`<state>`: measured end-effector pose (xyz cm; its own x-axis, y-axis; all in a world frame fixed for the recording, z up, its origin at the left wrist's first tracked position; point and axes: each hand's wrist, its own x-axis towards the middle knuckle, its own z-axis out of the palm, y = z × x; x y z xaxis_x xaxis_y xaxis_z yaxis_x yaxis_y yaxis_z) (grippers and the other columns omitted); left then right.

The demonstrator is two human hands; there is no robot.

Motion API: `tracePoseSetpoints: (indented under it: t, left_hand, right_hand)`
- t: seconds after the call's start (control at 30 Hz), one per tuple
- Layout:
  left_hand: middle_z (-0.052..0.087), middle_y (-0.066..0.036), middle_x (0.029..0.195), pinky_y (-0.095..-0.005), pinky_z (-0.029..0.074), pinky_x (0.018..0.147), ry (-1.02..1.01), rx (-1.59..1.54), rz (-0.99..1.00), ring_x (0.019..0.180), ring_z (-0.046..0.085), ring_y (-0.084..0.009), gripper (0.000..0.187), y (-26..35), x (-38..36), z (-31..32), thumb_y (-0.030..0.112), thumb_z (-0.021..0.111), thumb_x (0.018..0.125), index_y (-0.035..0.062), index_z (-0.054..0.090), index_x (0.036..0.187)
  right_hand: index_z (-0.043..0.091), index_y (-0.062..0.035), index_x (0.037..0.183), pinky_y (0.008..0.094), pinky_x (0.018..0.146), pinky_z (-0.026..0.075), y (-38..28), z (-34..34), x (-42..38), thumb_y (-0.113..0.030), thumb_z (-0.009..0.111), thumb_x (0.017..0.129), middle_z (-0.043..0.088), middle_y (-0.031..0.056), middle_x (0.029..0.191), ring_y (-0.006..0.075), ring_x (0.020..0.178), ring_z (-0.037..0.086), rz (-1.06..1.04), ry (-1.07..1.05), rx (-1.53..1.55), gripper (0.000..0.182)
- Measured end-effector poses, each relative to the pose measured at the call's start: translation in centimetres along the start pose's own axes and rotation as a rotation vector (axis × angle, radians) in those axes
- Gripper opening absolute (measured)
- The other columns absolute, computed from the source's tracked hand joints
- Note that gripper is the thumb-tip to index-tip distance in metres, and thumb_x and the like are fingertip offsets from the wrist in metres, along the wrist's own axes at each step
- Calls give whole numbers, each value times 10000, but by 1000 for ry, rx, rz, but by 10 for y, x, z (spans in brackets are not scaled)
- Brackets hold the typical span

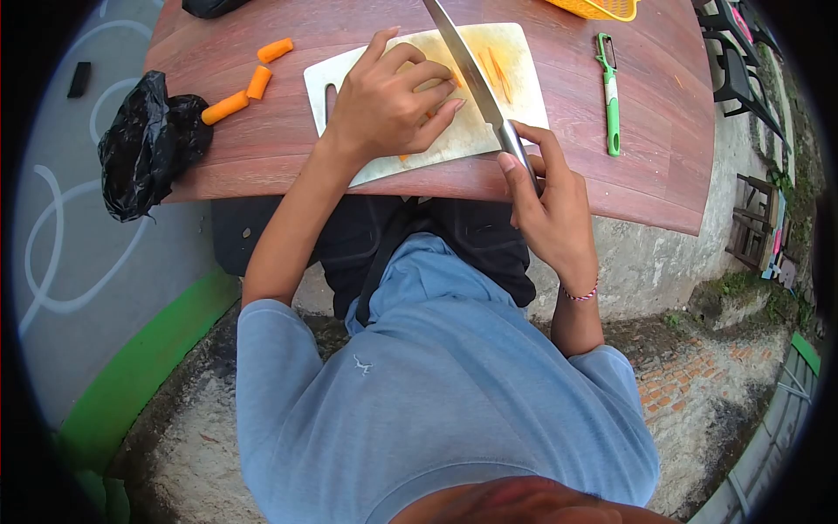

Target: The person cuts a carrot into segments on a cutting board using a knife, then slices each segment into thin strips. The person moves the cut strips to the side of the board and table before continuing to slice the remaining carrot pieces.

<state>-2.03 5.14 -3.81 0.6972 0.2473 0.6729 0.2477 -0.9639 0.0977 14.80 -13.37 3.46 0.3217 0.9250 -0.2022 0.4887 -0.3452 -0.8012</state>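
Observation:
My right hand (550, 192) is wrapped round the handle of a knife (471, 70), whose blade points up and away across a white cutting board (524, 61). Left of the blade, my left hand (393, 96) is over the board with its fingers bent and somewhat apart. Bits of orange carrot show under and beside its fingertips; whether it grips one is hidden. Thin carrot strips (496, 74) lie on the board to the right of the blade. Three carrot pieces (259, 82) rest on the table left of the board.
A green peeler (611, 96) lies right of the board on the wooden table (655, 131). A black plastic bag (144, 144) hangs over the left edge. A yellow basket (602, 9) and another black item (209, 7) are at the far side. Dark chairs (738, 74) stand at the right.

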Motion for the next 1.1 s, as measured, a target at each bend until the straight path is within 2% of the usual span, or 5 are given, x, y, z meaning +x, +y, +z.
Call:
tracePoseSetpoints:
  t: [0.17,0.23,0.77,0.97,1.1]
  left_hand:
    - [788,-7,954,-530,465,1122,-11,1,-3,949,717,-213,200,0,-1,0,305,816,869,108,849,871]
    - [797,-5,979,-540,479,1127,-36,-4,-16,949,713,-204,170,1,0,-3,271,838,856,110,857,905]
    - [805,2,998,-548,488,1138,-55,-3,-23,944,712,-192,157,2,0,-5,241,858,842,114,865,933]
    - [803,2,998,-550,489,1133,-52,-7,-13,940,712,-192,159,1,0,-4,242,857,840,115,866,934]
    - [782,-5,952,-540,466,1119,-17,-4,-7,938,715,-209,197,0,-1,-2,310,815,874,116,845,855]
  right_hand:
    - [576,-55,1352,448,562,447,4,4,2,-193,640,1066,608,173,653,379,573,635,-30,-10,-28,324]
    - [584,-44,1415,299,485,435,7,3,1,-200,627,1090,637,43,679,97,509,572,-72,-15,-65,363]
    - [578,-38,1412,302,483,445,3,8,-6,-207,631,1089,643,44,672,103,505,588,-65,7,-44,368]
    - [567,-40,1412,317,485,456,0,12,-9,-208,624,1093,667,63,678,127,502,610,-64,18,-99,365]
    - [547,-44,1365,486,568,475,-5,16,-12,-181,643,1063,634,202,685,430,635,684,-33,31,-51,345]
